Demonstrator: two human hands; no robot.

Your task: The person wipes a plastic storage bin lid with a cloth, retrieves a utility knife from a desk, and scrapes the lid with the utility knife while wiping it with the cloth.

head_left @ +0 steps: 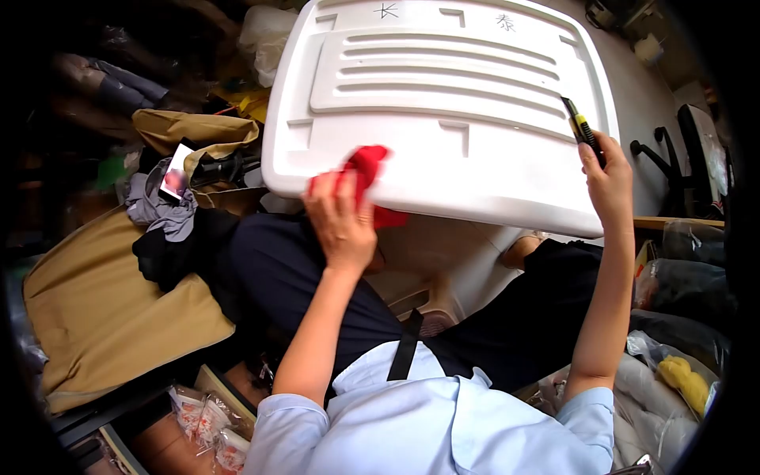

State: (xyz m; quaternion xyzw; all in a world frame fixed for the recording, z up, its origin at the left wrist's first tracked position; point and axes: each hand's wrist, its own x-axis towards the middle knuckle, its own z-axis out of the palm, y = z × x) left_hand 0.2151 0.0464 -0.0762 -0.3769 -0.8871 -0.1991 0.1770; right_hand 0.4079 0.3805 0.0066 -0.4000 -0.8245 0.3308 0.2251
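Note:
My left hand (pixel 342 215) is closed on a red cloth (pixel 368 165) at the near left edge of a white plastic lid (pixel 491 170). Part of the cloth sticks up past my fingers, and another part hangs below the lid's edge; it is slightly blurred. At the lid's right side, my right hand (pixel 609 178) grips a yellow and black utility knife (pixel 584 131). Its dark blade points up and to the left, over the lid. Raised ribs run across the lid, and handwritten characters mark its far edge.
Tan fabric (pixel 127 309) lies at my left, with a phone (pixel 175 170) on grey cloth (pixel 150 206) above it. Clear plastic bags (pixel 681 277) crowd my right side, one holding something yellow (pixel 685 384). An open drawer (pixel 214 388) with wrapped packets is at lower left.

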